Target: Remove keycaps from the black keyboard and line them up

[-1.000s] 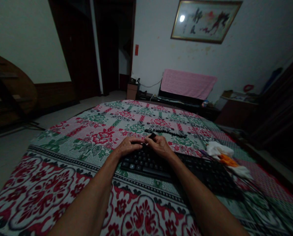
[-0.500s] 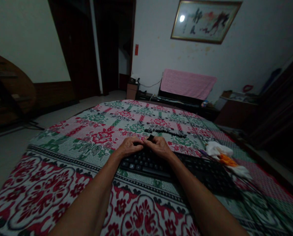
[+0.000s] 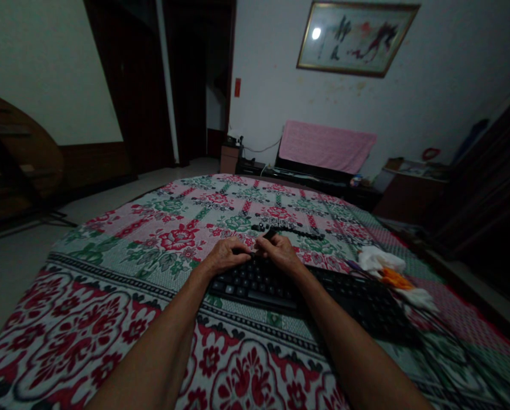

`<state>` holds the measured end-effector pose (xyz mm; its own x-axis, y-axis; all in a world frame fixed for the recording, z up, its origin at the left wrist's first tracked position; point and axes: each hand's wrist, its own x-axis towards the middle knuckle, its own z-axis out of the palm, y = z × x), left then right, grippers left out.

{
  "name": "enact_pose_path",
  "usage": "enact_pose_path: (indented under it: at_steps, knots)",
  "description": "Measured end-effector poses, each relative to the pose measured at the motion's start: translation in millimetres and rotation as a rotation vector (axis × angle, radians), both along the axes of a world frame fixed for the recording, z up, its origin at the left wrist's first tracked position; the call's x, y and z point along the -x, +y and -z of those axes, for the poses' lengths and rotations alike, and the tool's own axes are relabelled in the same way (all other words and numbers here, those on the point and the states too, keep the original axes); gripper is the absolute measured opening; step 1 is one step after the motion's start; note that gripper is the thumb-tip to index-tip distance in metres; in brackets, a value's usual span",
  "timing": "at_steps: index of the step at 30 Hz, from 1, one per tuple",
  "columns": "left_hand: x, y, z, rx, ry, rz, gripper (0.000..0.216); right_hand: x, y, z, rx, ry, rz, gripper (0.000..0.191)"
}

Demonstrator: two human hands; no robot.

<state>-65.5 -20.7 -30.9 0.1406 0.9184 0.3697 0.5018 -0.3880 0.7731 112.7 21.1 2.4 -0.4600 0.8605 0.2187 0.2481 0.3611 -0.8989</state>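
A black computer keyboard (image 3: 344, 293) lies slantwise on the patterned bedspread. My left hand (image 3: 227, 254) is at its far left corner, fingers curled over the edge and thumb by the top keys. Just beside it, above the upper rows, my right hand (image 3: 278, 250) pinches a small dark flat piece (image 3: 270, 234) whose tip sticks up past the fingers; its kind is too dark to make out. Beyond the hands, a row of loose small black pieces, which look like keycaps (image 3: 300, 232), stretches across the cloth. The keys under my right hand are partly hidden.
White and orange crumpled cloths (image 3: 385, 267) lie right of the keyboard, with dark cables (image 3: 455, 341) near them. The floral bedspread (image 3: 122, 296) covers the whole surface. A pink cloth (image 3: 327, 145) drapes over something by the far wall.
My right hand has lifted slightly and turned, drawing a little away from my left hand with the dark piece. The left hand stays at the keyboard's corner.
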Motion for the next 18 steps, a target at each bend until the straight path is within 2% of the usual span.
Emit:
enact_pose_path:
  at_steps: [3, 6, 10, 13, 18]
  knots:
    - [-1.9, -1.5, -1.4, 0.021, -0.032, -0.027, 0.022, -1.9, 4.1, 2.4, -0.078, -0.005, 0.034, 0.032]
    - [-2.7, -1.9, -2.0, 0.037, -0.056, -0.041, 0.023, -4.3, 6.4, 4.2, -0.239, -0.043, -0.003, 0.027]
    - [-1.8, -1.1, -1.6, 0.039, -0.054, -0.048, 0.022, -7.0, 3.7, 1.1, -0.372, -0.249, 0.048, 0.025]
    - [-1.1, -0.1, -1.3, 0.043, -0.069, -0.072, 0.021, -9.2, 1.4, -1.4, -0.382, -0.386, 0.076, 0.021]
    - [-0.8, 2.8, 1.3, 0.085, -0.095, -0.077, 0.023, -11.7, 1.7, 4.0, -0.355, -0.425, -0.057, 0.026]
